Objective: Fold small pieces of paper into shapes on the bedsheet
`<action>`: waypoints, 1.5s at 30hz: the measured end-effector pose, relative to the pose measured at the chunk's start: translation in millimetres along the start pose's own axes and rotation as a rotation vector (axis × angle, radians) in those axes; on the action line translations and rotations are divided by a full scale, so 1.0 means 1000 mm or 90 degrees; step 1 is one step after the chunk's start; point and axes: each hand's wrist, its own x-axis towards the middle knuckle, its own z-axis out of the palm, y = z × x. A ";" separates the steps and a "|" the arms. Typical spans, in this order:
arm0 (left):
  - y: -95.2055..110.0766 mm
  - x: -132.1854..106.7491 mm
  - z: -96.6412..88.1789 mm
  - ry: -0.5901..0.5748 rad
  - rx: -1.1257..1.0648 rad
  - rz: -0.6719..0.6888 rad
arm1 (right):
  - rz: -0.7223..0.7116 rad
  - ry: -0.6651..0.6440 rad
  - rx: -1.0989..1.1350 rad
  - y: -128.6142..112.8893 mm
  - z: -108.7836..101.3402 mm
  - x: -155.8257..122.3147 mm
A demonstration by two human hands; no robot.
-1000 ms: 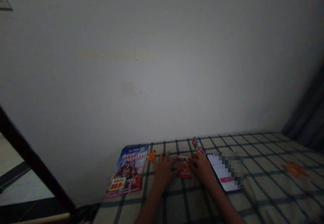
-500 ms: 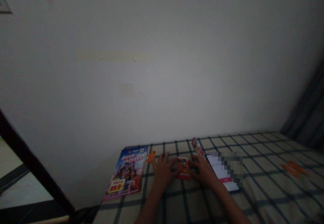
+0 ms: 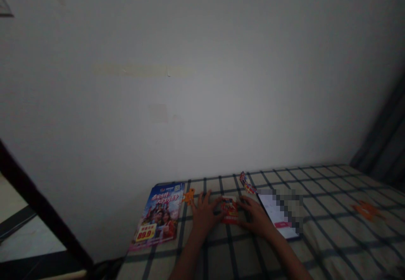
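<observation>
A small red printed packet (image 3: 229, 209) lies flat on the checked bedcover (image 3: 221, 252), between my two hands. On its left side is my left hand (image 3: 204, 212), palm down and fingers spread, with thumb and forefinger at the packet's left edge. My right hand (image 3: 255, 216) rests at the right edge, fingers stretched apart and their tips touching or close to it. Beyond the left fingertips lies an orange cut-out shape (image 3: 189, 196). A curled colourful strip (image 3: 247, 183) is just past the right hand.
A stack of printed leaflets (image 3: 161, 216) lies to the left. Right of my right arm is a device with a lit screen (image 3: 276, 214), partly pixelated. Another orange shape (image 3: 367, 209) lies farther right. A wall (image 3: 202, 103) rises behind the bed, with a dark bar (image 3: 41, 204) at left.
The fingers of my right hand have shifted slightly at the packet's right edge. My left hand and the packet look nearly unchanged.
</observation>
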 end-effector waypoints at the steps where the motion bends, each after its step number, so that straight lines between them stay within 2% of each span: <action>1: 0.000 0.000 0.000 0.002 -0.001 0.002 | 0.006 0.002 0.011 0.001 0.000 -0.001; 8: 0.000 0.000 -0.001 -0.001 -0.001 0.010 | -0.008 0.076 0.080 0.004 0.004 0.004; 11: 0.001 0.000 -0.001 0.001 0.002 0.011 | -0.029 0.089 0.043 -0.006 0.004 0.006; 19: 0.001 0.000 -0.002 -0.001 0.002 0.009 | -0.019 0.105 -0.088 -0.033 0.000 0.011; 36: -0.002 0.002 0.003 0.010 0.020 0.021 | 0.059 0.086 -0.269 -0.037 -0.005 0.049; 45: -0.001 0.002 0.001 -0.008 0.002 0.015 | 0.085 0.118 -0.342 -0.036 0.003 0.062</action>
